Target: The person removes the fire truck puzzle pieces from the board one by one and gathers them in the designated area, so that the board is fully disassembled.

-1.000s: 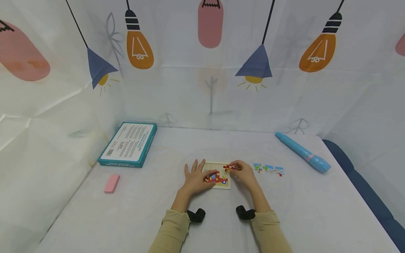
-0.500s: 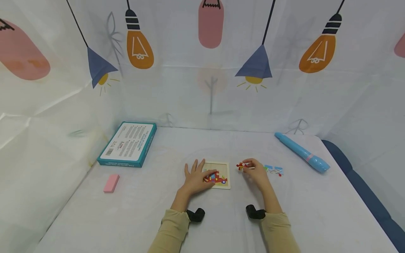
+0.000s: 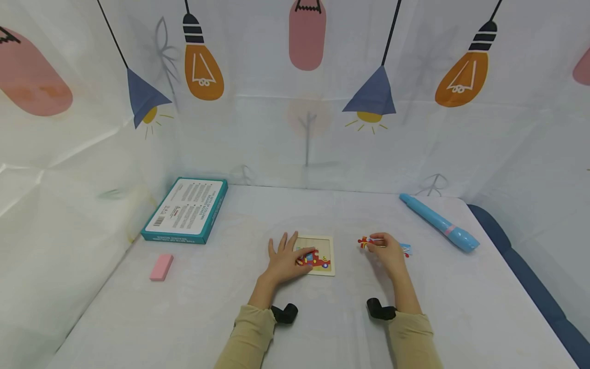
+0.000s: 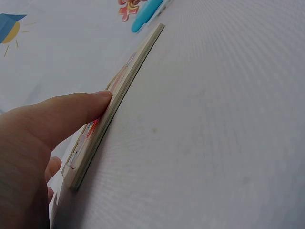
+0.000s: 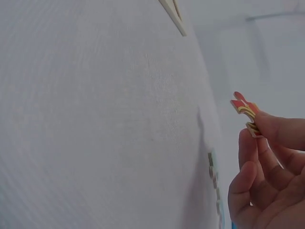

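Observation:
A small wooden puzzle board (image 3: 322, 245) with a red vehicle picture lies on the white table (image 3: 230, 297). My left hand (image 3: 287, 259) rests flat on its left part, fingers spread; the thumb (image 4: 71, 114) presses the board's edge (image 4: 128, 81). My right hand (image 3: 387, 253) is to the right of the board and pinches a red puzzle piece (image 3: 365, 242) (image 5: 245, 112) just above the table. Loose blue pieces (image 3: 405, 249) lie partly hidden behind that hand.
A teal box (image 3: 188, 210) lies at the back left, a pink eraser (image 3: 161, 267) in front of it. A blue pen-shaped device (image 3: 438, 222) lies at the back right. Printed curtain walls close in the table; a dark blue seat edge (image 3: 530, 266) is at the right.
My right hand lifted the red piece off the board and carried it to the right, toward the loose blue pieces. The left hand stayed on the board.

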### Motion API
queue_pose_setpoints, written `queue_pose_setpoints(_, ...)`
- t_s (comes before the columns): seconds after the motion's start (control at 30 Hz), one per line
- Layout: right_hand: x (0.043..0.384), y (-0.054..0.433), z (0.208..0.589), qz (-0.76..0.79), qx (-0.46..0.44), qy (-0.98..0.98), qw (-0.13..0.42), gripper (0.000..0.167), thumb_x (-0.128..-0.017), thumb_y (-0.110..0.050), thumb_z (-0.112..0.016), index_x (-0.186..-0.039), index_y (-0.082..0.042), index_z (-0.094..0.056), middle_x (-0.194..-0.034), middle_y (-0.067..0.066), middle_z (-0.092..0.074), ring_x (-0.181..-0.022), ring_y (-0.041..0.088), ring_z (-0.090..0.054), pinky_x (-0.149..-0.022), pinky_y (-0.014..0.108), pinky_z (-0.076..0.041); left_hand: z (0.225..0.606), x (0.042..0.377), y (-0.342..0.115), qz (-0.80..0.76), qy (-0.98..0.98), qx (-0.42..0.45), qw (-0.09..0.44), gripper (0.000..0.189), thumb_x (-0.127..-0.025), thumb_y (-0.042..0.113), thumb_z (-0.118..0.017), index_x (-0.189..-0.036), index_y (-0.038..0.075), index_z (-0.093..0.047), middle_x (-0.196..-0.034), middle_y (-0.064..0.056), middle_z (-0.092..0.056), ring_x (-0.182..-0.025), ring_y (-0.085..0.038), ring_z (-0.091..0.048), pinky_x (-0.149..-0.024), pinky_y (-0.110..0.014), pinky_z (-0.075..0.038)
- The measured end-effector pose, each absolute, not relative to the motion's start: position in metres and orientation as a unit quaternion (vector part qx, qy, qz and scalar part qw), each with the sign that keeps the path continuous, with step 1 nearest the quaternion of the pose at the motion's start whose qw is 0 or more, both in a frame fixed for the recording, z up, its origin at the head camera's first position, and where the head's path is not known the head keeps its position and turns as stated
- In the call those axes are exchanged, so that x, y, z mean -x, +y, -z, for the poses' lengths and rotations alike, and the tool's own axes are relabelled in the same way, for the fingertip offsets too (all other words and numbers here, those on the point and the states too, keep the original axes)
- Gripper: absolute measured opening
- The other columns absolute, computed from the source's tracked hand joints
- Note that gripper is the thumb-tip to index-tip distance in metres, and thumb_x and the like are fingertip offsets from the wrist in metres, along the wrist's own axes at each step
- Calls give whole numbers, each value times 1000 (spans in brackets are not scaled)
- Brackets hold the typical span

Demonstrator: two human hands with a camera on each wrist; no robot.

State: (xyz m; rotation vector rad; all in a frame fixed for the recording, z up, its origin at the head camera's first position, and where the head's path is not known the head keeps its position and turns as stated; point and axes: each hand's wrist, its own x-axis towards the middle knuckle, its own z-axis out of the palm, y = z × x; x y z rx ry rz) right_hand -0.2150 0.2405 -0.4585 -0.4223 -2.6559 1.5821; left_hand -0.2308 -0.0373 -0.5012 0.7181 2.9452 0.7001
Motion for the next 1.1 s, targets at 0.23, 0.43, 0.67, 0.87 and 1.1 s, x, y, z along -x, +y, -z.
queue_pose_setpoints(0.23,211,251,459,-505,146,-850,11,33,-89,-14,-59,-119,0,-54,-108,19,-57,-83,16,-53,-67,26,-44,500,230,-37,-229,945,-232,15,49,-82,49,-61,-128,35,-55,-152,-11,-20,-139,-38,-10,-103,-65,3)
queue_pose_setpoints(0.43,204,263,460,-498,161,-852,21,33,-88,-13,-60,-118,0,-55,-100,14,-59,-78,14,-52,-63,24,-44,498,228,-37,-236,943,-233,18,49,-82,48,-62,-128,34,-56,-152,-12,-21,-139,-38,-10,-102,-65,3)
queue_pose_setpoints(0.67,198,274,459,-496,167,-852,32,35,-87,-11,-61,-118,3,-55,-95,11,-61,-72,10,-52,-60,24,-45,498,228,-38,-235,944,-231,19,49,-82,49,-61,-128,34,-55,-152,-11,-20,-139,-38,-10,-102,-65,3)
queue_pose_setpoints(0.87,194,281,460,-491,174,-853,33,37,-86,-10,-62,-118,5,-53,-92,8,-61,-69,3,-50,-60,22,-44,498,228,-38,-237,944,-229,21,49,-82,48,-61,-128,34,-56,-152,-11,-20,-139,-37,-9,-102,-65,4)
queue_pose_setpoints(1.1,187,292,461,-477,185,-858,30,39,-87,-12,-62,-119,7,-53,-96,13,-61,-72,2,-49,-60,18,-44,499,227,-37,-235,944,-231,18,48,-82,48,-62,-128,34,-55,-152,-12,-20,-139,-38,-10,-103,-65,4)
